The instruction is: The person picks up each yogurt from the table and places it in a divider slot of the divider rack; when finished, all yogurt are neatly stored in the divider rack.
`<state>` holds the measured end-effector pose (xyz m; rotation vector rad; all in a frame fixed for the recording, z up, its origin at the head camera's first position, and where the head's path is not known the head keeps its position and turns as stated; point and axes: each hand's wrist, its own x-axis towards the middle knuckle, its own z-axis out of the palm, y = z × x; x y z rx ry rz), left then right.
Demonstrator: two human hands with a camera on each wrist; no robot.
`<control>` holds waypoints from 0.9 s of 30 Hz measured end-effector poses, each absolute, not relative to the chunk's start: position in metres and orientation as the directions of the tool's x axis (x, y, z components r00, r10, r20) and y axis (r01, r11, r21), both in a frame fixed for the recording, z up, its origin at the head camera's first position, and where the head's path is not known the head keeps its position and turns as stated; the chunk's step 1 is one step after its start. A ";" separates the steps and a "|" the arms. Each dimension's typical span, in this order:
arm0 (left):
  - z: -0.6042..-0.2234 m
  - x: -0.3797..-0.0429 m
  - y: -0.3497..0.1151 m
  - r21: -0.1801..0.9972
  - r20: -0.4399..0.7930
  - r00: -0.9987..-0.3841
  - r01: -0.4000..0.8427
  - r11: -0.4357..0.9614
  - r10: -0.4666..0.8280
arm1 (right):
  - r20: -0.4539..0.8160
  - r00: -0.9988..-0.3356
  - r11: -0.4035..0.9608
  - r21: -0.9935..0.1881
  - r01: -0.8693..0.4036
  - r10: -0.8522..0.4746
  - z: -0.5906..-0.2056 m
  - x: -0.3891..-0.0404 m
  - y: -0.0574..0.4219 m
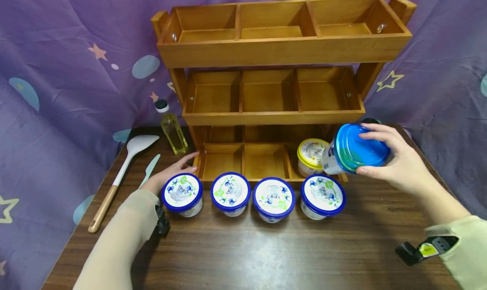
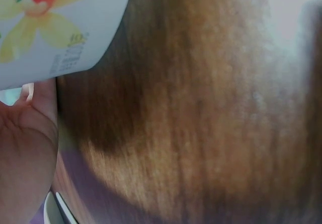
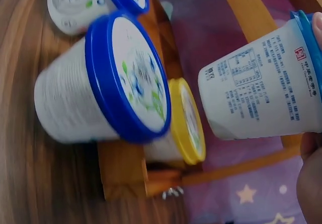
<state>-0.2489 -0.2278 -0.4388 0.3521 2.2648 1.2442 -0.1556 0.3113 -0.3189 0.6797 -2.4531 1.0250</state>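
Observation:
My right hand (image 1: pixel 405 165) grips a white plastic tub with a light blue lid (image 1: pixel 363 148) by its lid, fingers on one side and thumb on the other. This tub is tilted, above the right end of the wooden rack's lowest tier; printed text covers its side (image 3: pixel 256 88) in the right wrist view. Just left of it, a yellow-lidded tub (image 1: pixel 313 154) sits in the lowest tier's right compartment. My left hand (image 1: pixel 176 170) rests against the left end of that tier, fingers extended. Close by stands a tub with a dark blue lid (image 1: pixel 182 192).
Several dark-blue-lidded tubs (image 1: pixel 274 197) form a row before the three-tier wooden rack (image 1: pixel 283 53). On the left are an oil bottle (image 1: pixel 173 131), a white spatula with a wooden handle (image 1: pixel 123 171) and a pale green knife (image 1: pixel 150 169). A purple curtain (image 1: pixel 95 19) hangs behind.

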 end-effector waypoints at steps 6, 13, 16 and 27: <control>-0.440 -0.250 -0.228 0.840 -0.315 -0.826 -0.013 0.543 0.467 | 0.536 -0.791 0.572 -0.563 -0.596 -0.297 -0.323 -0.160 0.286; -0.439 -0.249 -0.228 0.843 -0.324 -0.824 -0.028 0.538 0.465 | 0.522 -0.785 0.528 -0.586 -0.614 -0.333 -0.329 -0.167 0.263; -0.439 -0.250 -0.228 0.843 -0.319 -0.825 -0.021 0.538 0.466 | 0.520 -0.781 0.512 -0.594 -0.621 -0.346 -0.331 -0.169 0.254; -0.438 -0.246 -0.227 0.858 -0.318 -0.827 -0.043 0.511 0.463 | 0.493 -0.778 0.494 -0.601 -0.628 -0.390 -0.341 -0.180 0.225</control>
